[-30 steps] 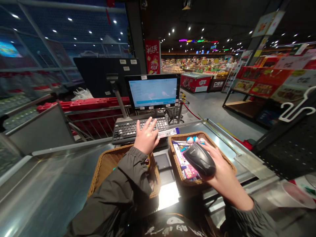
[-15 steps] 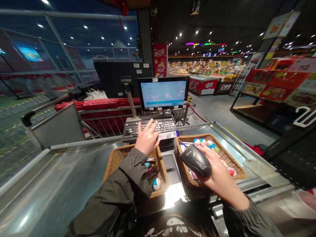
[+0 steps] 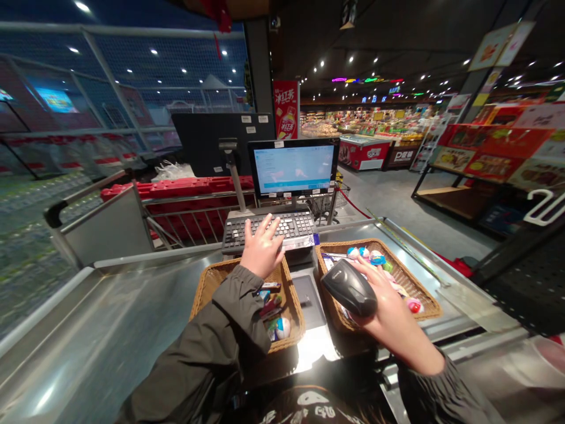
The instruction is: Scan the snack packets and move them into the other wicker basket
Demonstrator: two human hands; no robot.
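My left hand is spread over the near edge of a black keyboard, with its fingertips over the keys; whether they press any cannot be made out. Gripped in my right hand is a black barcode scanner, above the right wicker basket. That basket holds small packets and several round candy eggs. Below my left forearm stands the left wicker basket, with snack packets and a white-and-blue egg inside. My left sleeve covers part of it.
Behind the keyboard stands a lit monitor, with a second dark screen turned away. A steel counter carries the baskets. Shopping carts line its far side, and shelves of boxed goods stand at right.
The view has shifted very slightly. Both hands keep nearly the same places, the left over the keyboard and the right around the barcode scanner.
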